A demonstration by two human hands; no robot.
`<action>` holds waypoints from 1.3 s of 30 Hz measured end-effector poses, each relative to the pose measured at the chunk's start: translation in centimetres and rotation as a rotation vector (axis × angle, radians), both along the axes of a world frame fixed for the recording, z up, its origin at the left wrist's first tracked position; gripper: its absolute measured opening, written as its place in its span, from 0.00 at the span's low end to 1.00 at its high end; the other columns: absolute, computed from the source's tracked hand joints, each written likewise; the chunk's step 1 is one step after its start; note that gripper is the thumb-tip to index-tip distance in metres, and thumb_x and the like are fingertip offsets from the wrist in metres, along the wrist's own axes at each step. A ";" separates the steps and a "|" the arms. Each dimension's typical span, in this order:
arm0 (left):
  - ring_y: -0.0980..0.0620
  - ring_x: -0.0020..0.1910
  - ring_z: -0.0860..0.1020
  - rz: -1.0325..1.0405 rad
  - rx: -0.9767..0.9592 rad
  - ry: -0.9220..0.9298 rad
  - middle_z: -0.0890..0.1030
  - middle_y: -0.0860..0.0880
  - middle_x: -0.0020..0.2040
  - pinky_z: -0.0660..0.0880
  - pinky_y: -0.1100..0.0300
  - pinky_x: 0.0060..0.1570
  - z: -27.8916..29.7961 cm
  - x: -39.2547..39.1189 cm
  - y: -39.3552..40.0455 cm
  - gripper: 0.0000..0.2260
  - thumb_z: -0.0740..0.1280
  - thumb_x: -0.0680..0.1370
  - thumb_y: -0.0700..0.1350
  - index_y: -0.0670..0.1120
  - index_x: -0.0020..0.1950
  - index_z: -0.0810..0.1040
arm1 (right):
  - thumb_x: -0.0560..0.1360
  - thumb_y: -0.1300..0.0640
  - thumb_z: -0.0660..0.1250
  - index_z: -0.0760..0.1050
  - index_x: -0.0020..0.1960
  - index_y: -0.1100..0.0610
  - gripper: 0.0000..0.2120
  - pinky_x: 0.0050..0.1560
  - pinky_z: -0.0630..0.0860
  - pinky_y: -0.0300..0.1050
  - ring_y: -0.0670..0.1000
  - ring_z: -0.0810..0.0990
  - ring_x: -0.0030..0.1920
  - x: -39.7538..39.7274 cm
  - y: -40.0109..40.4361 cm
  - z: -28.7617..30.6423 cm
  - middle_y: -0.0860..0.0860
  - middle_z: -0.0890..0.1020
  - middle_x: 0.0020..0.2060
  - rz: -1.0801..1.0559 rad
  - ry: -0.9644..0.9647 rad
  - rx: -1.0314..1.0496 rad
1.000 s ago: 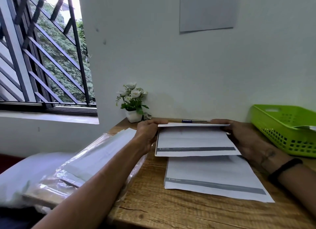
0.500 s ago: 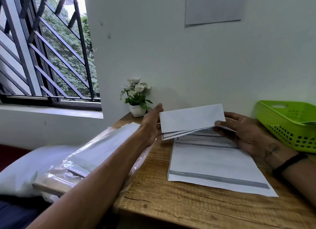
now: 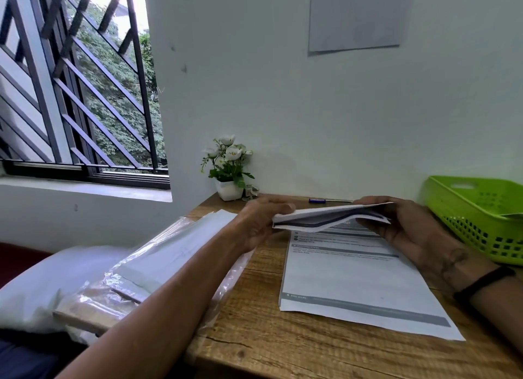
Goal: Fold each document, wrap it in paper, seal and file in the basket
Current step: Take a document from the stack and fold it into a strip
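Note:
A folded white document [image 3: 325,217] is held a little above the wooden desk, nearly flat, its folded layers slightly apart. My left hand [image 3: 263,223] grips its left end, thumb on top. My right hand [image 3: 410,228] holds its right end, fingers underneath. Below it a flat printed sheet [image 3: 359,282] with grey bars lies on the desk. The green plastic basket [image 3: 481,217] stands at the right edge, with a bit of white paper showing inside.
A clear plastic packet of white paper [image 3: 158,262] lies at the desk's left edge, under my left forearm. A small white pot of flowers [image 3: 229,169] and a blue pen [image 3: 319,200] sit by the wall. The desk's front edge [image 3: 283,361] is close.
The document was being folded on the desk, then lifted with both hands. Its top face has tipped from facing me to lying nearly flat.

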State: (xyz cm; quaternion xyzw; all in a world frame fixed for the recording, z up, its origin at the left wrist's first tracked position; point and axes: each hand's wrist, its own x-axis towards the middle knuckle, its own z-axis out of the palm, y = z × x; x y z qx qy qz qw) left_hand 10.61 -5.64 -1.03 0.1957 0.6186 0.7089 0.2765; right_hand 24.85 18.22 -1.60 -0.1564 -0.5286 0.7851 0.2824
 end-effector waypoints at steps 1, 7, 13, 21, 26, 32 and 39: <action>0.41 0.54 0.85 -0.028 0.000 0.003 0.82 0.38 0.59 0.85 0.53 0.47 -0.1 0.0 0.0 0.18 0.75 0.76 0.36 0.42 0.65 0.79 | 0.76 0.68 0.60 0.85 0.41 0.67 0.14 0.38 0.86 0.50 0.61 0.83 0.51 0.0 0.2 0.0 0.61 0.86 0.46 0.015 0.021 -0.057; 0.41 0.50 0.86 0.115 0.119 0.013 0.79 0.40 0.61 0.86 0.51 0.43 -0.2 -0.7 0.3 0.25 0.78 0.72 0.33 0.44 0.67 0.79 | 0.75 0.48 0.68 0.82 0.60 0.66 0.24 0.51 0.77 0.51 0.60 0.80 0.53 0.9 0.7 0.0 0.63 0.84 0.58 0.133 -0.136 0.018; 0.39 0.53 0.85 0.183 0.148 0.021 0.85 0.39 0.56 0.85 0.46 0.49 -0.3 -0.4 0.7 0.22 0.80 0.71 0.39 0.42 0.64 0.80 | 0.69 0.56 0.79 0.86 0.55 0.57 0.15 0.47 0.80 0.47 0.55 0.85 0.45 1.8 -2.3 0.6 0.60 0.88 0.51 0.269 -0.286 0.560; 0.41 0.54 0.86 -0.034 0.275 -0.124 0.87 0.39 0.53 0.82 0.43 0.59 -0.7 2.2 1.8 0.14 0.77 0.76 0.40 0.38 0.58 0.80 | 0.69 0.58 0.81 0.84 0.57 0.61 0.18 0.53 0.81 0.52 0.59 0.87 0.48 0.7 -5.5 0.6 0.61 0.88 0.50 0.294 -0.233 0.539; 0.40 0.53 0.86 0.123 0.202 -0.045 0.87 0.39 0.53 0.83 0.45 0.56 -0.2 1.5 2.0 0.18 0.80 0.72 0.39 0.39 0.59 0.80 | 0.66 0.58 0.82 0.83 0.56 0.61 0.20 0.52 0.82 0.53 0.58 0.87 0.48 0.7 -5.1 0.9 0.61 0.88 0.49 0.329 -0.329 0.607; 0.41 0.52 0.85 0.375 0.092 0.323 0.86 0.42 0.49 0.85 0.49 0.52 1.1 -0.2 -0.9 0.06 0.75 0.78 0.46 0.44 0.50 0.85 | 0.61 0.52 0.82 0.84 0.59 0.60 0.28 0.62 0.78 0.59 0.59 0.85 0.50 0.7 -3.5 1.1 0.59 0.88 0.51 0.271 -0.250 0.636; 0.50 0.42 0.78 0.310 -1.027 0.866 0.82 0.46 0.47 0.75 0.57 0.39 4.4 -5.0 -7.3 0.22 0.73 0.75 0.65 0.46 0.46 0.78 | 0.62 0.44 0.83 0.88 0.47 0.52 0.17 0.46 0.79 0.44 0.53 0.86 0.46 0.7 -2.6 1.0 0.50 0.89 0.41 0.220 -0.360 0.982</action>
